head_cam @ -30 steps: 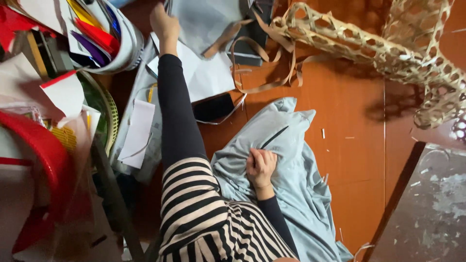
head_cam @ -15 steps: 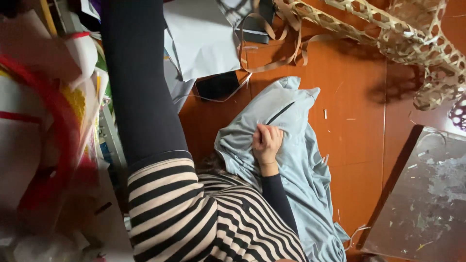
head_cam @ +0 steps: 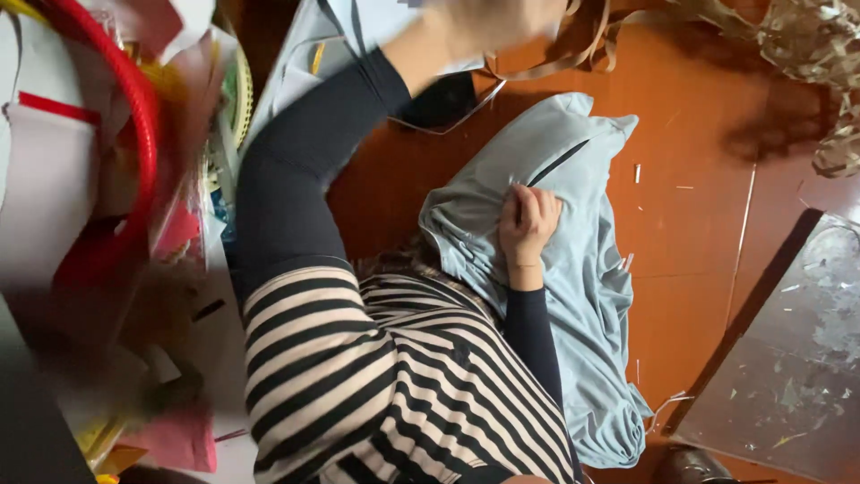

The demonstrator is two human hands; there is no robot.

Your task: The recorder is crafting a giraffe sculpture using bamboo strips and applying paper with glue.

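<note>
A light blue-grey cloth (head_cam: pixel 582 269) with a dark slit lies crumpled on the orange-brown floor (head_cam: pixel 699 224). My right hand (head_cam: pixel 528 224) rests on its upper part, fingers curled into the fabric. A black sleeve covers that arm, and my striped top fills the lower middle. My left arm, also in a black sleeve, reaches up toward the top edge. There my left hand (head_cam: pixel 488 25) is blurred, above pale grey sheets (head_cam: pixel 358 27) and a flat dark object (head_cam: pixel 443 103). Its fingers cannot be made out.
A red hoop (head_cam: pixel 134 116) and heaps of coloured paper (head_cam: pixel 170 439) crowd the left side. A woven lattice frame (head_cam: pixel 806 45) with loose strips lies at the top right. A scuffed grey board (head_cam: pixel 788 358) lies at the lower right.
My left arm has bent and its hand has swung right along the top edge. The view has dropped closer. My right hand stays on the cloth.
</note>
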